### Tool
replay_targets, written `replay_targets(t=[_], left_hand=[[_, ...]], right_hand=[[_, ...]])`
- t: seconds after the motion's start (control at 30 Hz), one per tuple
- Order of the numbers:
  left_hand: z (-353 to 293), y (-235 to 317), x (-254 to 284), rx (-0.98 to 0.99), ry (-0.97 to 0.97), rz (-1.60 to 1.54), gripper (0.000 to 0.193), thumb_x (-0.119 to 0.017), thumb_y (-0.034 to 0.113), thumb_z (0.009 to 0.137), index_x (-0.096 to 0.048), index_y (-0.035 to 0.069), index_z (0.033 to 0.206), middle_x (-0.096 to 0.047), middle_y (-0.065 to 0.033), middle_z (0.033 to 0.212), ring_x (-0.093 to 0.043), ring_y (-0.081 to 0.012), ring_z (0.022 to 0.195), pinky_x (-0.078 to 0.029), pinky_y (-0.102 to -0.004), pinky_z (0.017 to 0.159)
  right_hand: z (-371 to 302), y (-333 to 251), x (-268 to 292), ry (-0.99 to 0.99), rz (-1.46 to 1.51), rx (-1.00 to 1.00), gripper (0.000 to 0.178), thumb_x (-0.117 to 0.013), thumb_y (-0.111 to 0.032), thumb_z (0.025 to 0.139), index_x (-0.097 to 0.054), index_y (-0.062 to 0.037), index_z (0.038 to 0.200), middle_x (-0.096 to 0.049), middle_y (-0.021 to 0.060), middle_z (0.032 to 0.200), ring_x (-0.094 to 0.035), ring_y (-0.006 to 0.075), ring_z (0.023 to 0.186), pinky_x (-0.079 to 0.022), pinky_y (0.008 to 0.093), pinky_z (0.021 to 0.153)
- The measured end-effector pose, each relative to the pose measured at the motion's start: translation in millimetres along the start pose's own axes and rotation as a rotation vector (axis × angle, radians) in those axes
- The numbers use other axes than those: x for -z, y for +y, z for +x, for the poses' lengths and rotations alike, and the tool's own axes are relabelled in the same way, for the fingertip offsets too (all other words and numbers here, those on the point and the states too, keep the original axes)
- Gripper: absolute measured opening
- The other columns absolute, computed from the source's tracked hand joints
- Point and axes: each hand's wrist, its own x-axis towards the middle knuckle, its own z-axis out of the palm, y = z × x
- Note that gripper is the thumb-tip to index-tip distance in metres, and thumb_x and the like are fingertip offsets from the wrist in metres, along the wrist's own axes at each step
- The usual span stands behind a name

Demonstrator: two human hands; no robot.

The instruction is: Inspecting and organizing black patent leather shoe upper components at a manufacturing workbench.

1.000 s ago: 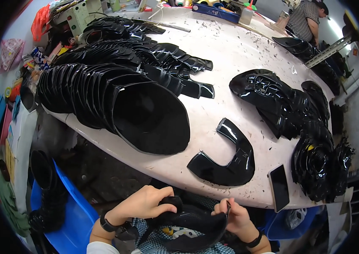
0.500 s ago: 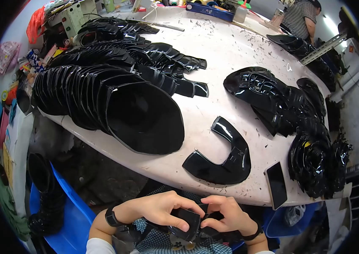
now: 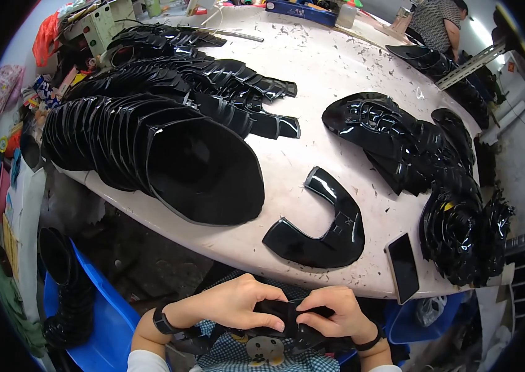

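Low at the table's near edge, over my checked apron [image 3: 238, 350], both hands hold a glossy black leather-like piece [image 3: 272, 307]. My left hand [image 3: 234, 304] grips its left part, with the thumb on the near face and the fingers on the far edge. My right hand [image 3: 335, 312] pinches the right part between thumb and forefinger, its tips close to the left hand's. The hands hide much of the piece. Just beyond them, a U-shaped glossy black piece [image 3: 344, 239] lies flat on the pale table [image 3: 300, 155].
A long overlapping stack of black pieces [image 3: 207, 167] fills the left side. More glossy pieces [image 3: 414, 146] are heaped at right, near a phone [image 3: 403, 268]. Blue bins [image 3: 104, 310] stand below the table. A person [image 3: 434, 26] is at the far right.
The held piece has turned, showing less of its flat face. My fingertips have drawn closer together over it. The whole view has shifted slightly, with the table things unmoved.
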Motion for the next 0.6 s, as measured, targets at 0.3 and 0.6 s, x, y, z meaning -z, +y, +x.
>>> replay_targets(t=[0.3, 0.6], left_hand=[[1, 4, 0, 0.018, 0.032, 0.015, 0.037, -0.068, 0.03, 0.072, -0.059, 0.001, 0.092, -0.06, -0.0123, 0.065, -0.058, -0.0222, 0.054, -0.043, -0.0278, 0.05], [1, 1, 0, 0.001, 0.05, 0.042, 0.04, -0.068, 0.032, 0.071, -0.059, -0.001, 0.091, -0.057, -0.0134, 0.059, -0.056, -0.0241, 0.049, -0.041, -0.0289, 0.046]], right_hand=[[12, -4, -2, -0.071, -0.083, -0.019, 0.018, -0.07, -0.01, 0.068, -0.059, -0.0044, 0.081, -0.059, 0.0061, 0.065, -0.056, 0.0195, 0.051, -0.042, 0.0255, 0.047], [15, -1, -6, -0.031, -0.109, -0.009, 0.024, -0.07, -0.017, 0.07, -0.057, -0.0059, 0.087, -0.06, 0.0058, 0.067, -0.058, 0.0192, 0.054, -0.044, 0.0254, 0.048]])
